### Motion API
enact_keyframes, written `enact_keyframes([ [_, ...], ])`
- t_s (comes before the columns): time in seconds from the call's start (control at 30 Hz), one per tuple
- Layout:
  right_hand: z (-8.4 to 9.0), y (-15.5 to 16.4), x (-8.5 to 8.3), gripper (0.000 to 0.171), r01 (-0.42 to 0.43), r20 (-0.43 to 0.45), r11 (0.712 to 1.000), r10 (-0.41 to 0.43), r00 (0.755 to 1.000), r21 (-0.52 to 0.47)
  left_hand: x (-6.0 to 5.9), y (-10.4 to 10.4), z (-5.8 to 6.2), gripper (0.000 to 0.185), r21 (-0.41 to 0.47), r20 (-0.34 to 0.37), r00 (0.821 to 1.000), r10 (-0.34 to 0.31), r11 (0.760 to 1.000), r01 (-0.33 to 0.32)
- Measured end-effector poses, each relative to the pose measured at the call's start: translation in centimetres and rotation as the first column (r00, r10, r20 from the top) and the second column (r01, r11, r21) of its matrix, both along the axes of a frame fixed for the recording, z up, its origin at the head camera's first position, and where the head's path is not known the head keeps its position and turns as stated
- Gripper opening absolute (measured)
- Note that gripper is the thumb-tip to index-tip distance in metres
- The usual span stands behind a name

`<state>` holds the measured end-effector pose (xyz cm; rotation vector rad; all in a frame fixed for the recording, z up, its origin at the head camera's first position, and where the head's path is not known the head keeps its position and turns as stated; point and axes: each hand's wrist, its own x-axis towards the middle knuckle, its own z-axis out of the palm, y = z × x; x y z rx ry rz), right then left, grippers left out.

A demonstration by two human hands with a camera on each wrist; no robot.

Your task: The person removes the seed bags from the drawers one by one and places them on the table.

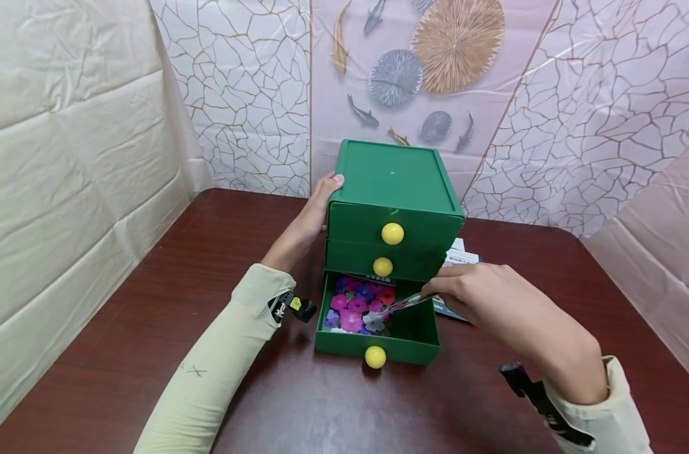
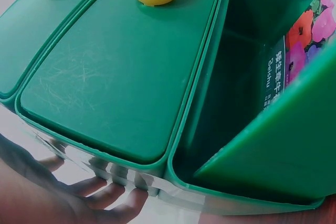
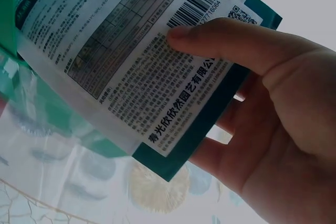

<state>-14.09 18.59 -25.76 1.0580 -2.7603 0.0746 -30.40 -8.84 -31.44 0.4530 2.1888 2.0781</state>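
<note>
Over the open bottom drawer (image 1: pixel 412 343) of the green cabinet (image 1: pixel 394 189), a seed packet (image 3: pixel 142 72) is pinched by the right hand (image 1: pixel 492 302). The cabinet's side is pressed by the left hand (image 1: pixel 316 211), fingers straight.

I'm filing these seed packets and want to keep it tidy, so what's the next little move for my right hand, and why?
Probably lower the packet flat into the open bottom drawer and let go. Your right hand pinches it over the drawer, tilted, with one end inside, where a flower-printed packet already lies. Your left hand braces the green cabinet.
</note>
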Motion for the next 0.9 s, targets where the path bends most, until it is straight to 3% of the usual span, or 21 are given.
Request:
enact_keyframes([
  [0.17,0.6,1.7,0.0,0.044,-0.040,-0.035,0.999,0.039,0.999,-0.030,0.0,0.1,0.1,0.086,-0.008,0.003,1.000,0.004,1.000,-0.004],
  [0.6,1.9,3.9,0.4,0.049,-0.049,-0.164,0.998,0.041,0.986,-0.045,0.1,-0.3,0.1,0.084,-0.019,0.001,1.000,-0.001,1.000,0.001],
  [0.9,2.3,4.8,0.9,0.045,0.001,-0.194,0.999,-0.012,0.981,-0.052,0.1,-0.1,-0.1,0.084,-0.023,-0.003,1.000,-0.018,1.000,0.018],
])
